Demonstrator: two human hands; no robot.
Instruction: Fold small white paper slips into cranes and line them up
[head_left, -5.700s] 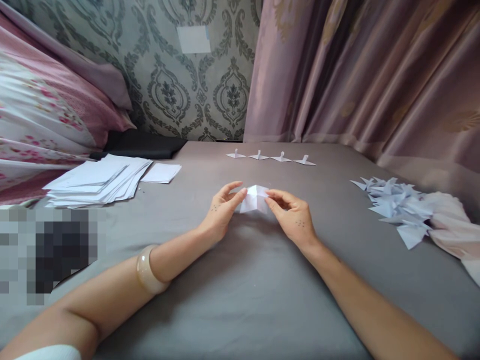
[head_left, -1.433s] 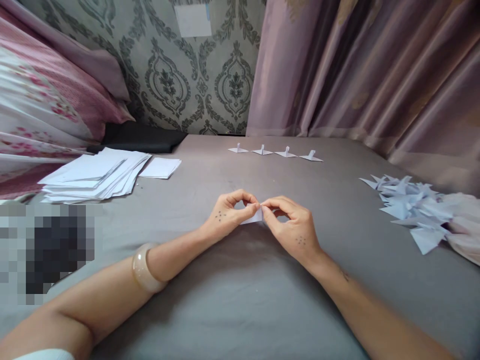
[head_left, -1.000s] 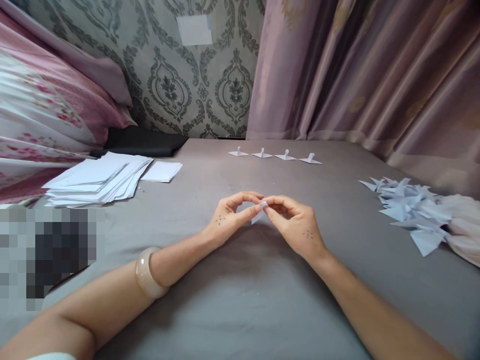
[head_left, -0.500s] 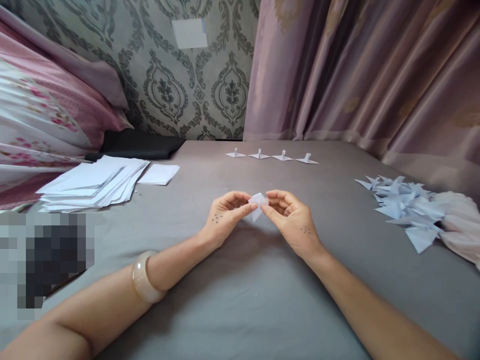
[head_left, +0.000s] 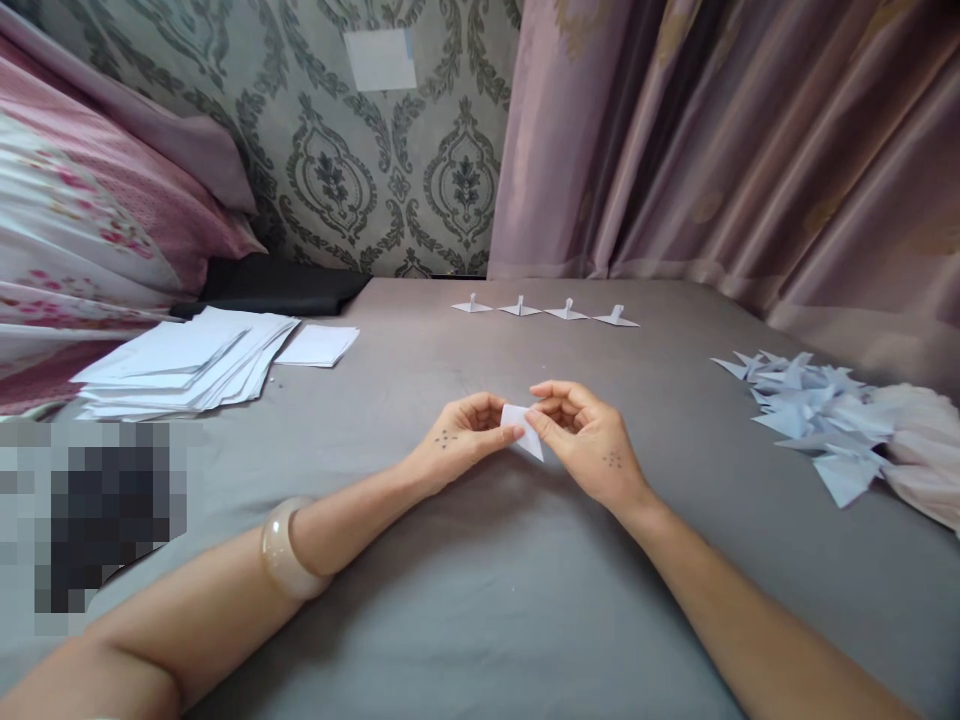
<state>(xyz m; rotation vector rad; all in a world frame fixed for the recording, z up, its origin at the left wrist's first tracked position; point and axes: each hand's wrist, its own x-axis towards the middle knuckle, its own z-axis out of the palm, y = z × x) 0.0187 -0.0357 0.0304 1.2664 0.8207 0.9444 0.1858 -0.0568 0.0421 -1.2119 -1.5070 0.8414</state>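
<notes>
A broad, lightly creased grey cloth surface [head_left: 420,620] stretches out before a person working with two bare hands, with mauve curtains [head_left: 697,150] bearing gold motifs falling to its far right side and a wall [head_left: 405,190] in dark damask-patterned paper rising at the back. To the left hangs floral fabric [head_left: 82,220] in white and pink; before it a thick, uneven stack of white paper [head_left: 187,365] leans in front of a folded black item [head_left: 285,285]. At right, a heap of pointed folded-paper pieces [head_left: 814,405] spills beside a pale cloth [head_left: 930,440]. In the centre, the left hand [head_left: 457,435] and right hand [head_left: 592,435] face each other, each marked with dark dots on its back. A smaller stack of sheets [head_left: 319,346] lies just beside the thick one, and a pale bangle [head_left: 289,550] circles the left forearm. Beyond the hands, four small folded-paper figures [head_left: 568,311] stand in a row, upright at the middle. Smallest of all is the folded white paper [head_left: 523,425] between the hands — the left grip clamped on it, thumb in front, while the right thumb touches its right edge; whether the right grip is closed cannot be told.
</notes>
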